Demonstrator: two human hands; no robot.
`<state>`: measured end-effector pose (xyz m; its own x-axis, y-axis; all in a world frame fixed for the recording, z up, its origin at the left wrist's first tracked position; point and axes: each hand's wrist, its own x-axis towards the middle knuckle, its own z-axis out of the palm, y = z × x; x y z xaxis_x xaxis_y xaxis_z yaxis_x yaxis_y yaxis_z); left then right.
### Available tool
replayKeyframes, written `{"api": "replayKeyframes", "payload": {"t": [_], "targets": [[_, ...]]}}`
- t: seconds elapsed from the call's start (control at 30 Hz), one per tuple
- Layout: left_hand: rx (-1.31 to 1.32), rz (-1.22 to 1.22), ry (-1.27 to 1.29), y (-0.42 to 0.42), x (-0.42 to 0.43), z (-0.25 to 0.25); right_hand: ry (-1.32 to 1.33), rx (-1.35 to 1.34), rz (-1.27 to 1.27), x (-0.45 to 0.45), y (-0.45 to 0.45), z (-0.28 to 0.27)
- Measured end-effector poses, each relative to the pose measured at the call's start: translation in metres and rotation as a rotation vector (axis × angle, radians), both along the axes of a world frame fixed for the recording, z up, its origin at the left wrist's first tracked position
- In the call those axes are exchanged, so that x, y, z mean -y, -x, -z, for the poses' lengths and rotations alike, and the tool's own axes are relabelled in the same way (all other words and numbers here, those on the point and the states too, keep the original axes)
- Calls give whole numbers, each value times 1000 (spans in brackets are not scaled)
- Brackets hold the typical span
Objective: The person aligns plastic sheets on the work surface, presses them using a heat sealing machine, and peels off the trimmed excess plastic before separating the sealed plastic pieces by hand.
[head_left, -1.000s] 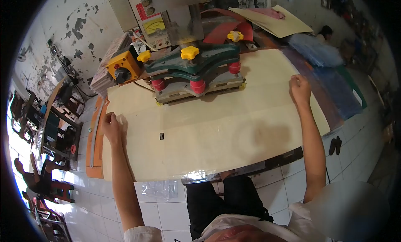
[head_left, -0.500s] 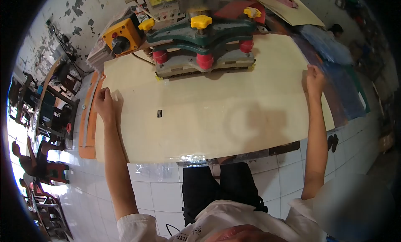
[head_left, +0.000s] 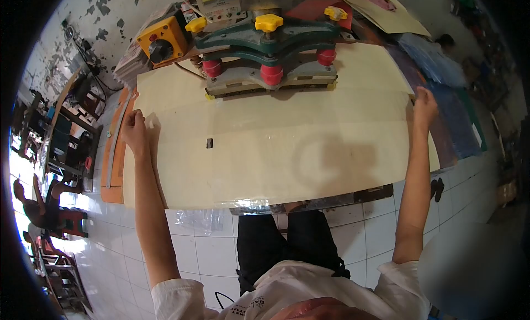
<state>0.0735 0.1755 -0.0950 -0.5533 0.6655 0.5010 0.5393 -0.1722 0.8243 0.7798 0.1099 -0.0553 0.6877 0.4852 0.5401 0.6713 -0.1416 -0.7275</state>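
A pale yellow sheet [head_left: 248,165] covers the worktop under both hands. My left hand [head_left: 134,128] is closed in a pinch at the sheet's left edge, beside an orange board [head_left: 113,179]. My right hand [head_left: 425,107] has its fingers curled together just at the right edge, near blue plastic [head_left: 455,129]. Whatever is between the fingers of either hand is too thin or hidden to make out. Clear plastic film [head_left: 193,219] glints along the front edge and hangs below it. A small dark rectangle [head_left: 210,143] shows left of the sheet's middle.
A green press head [head_left: 237,40] with yellow knobs [head_left: 269,23] and red posts stands at the back over the sheet. Left of it sits a yellow control box [head_left: 162,40] with a black dial. A seated person [head_left: 41,201] is far left. Dark shoes [head_left: 436,189] lie on the tiled floor.
My right hand has moved outward to the right, past the sheet's edge. My left hand has shifted slightly left and up. Both stay closed, and the view has tilted a little.
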Motion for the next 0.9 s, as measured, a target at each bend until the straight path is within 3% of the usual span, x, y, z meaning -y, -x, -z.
{"api": "replayKeyframes", "payload": {"t": [0.13, 0.9], "targets": [[9, -8, 4, -5, 5, -5, 29, -85, 51, 5, -2, -5], [79, -71, -16, -8, 11, -9, 30, -11, 79, 4, -3, -4]]}}
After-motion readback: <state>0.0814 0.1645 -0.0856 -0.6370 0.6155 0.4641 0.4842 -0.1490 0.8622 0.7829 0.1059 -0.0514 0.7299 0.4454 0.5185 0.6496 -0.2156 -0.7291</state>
